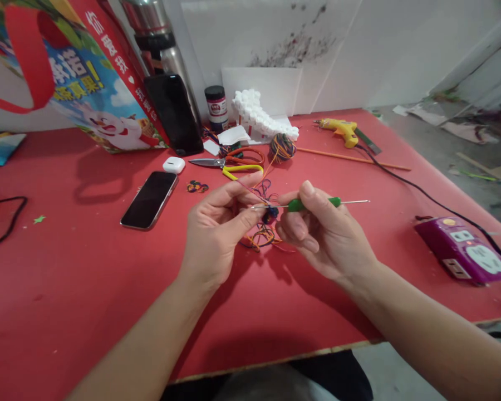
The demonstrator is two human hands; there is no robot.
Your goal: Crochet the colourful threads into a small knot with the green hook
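Observation:
My right hand [319, 231] is closed on the green grip of a crochet hook [296, 205]; its thin metal shaft points left, and a second thin end sticks out to the right. In my left hand [221, 220], thumb and fingers pinch a small piece of dark multicoloured crochet work [270, 214]. The hook's left tip meets the work at my left thumb; the exact stitch is too small to make out. A strand of yarn [254, 191] runs over my left fingers. Loose orange and dark yarn [262, 238] lies tangled on the table below.
Behind the hands lie scissors [229, 162] with red and yellow handles, a yarn ball [282, 148] and an orange stick [354, 158]. A phone [149, 199] and earbud case [174, 165] are left. A yellow glue gun [338, 131] and purple power strip [463, 250] are right, joined by a cable.

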